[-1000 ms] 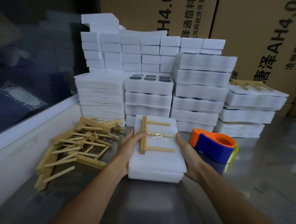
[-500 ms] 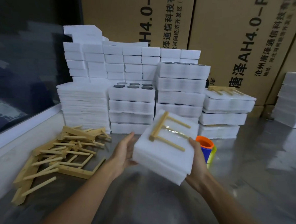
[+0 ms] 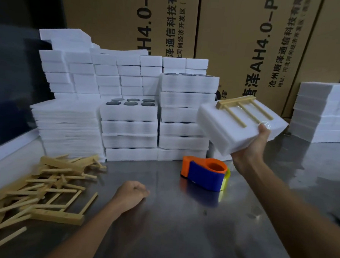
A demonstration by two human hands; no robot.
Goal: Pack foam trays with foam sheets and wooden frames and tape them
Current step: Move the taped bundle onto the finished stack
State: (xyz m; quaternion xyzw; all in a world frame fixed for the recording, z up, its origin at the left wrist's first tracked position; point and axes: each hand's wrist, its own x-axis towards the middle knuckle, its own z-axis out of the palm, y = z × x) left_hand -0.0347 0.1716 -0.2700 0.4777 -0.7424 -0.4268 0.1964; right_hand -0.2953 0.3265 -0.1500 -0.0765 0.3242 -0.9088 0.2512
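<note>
My right hand (image 3: 260, 137) now holds the taped white foam tray pack (image 3: 238, 128) alone, up in the air on the right. The thin wooden frame (image 3: 243, 109) is stuck on its top with clear tape. A moment ago both hands held it low and near me. My left hand (image 3: 131, 193) has let go and rests curled on the shiny metal tabletop (image 3: 170, 227), its grip holding nothing. I think this pack is done and goes to the far right stack of white foam packs (image 3: 323, 113).

Left cardboard carton (image 3: 129, 18) printed "AH4.0", "泽通信科技有"; right cardboard carton (image 3: 249, 34) printed "唐泽AH4.0-P", "沧州唐泽通信科技有"
</note>
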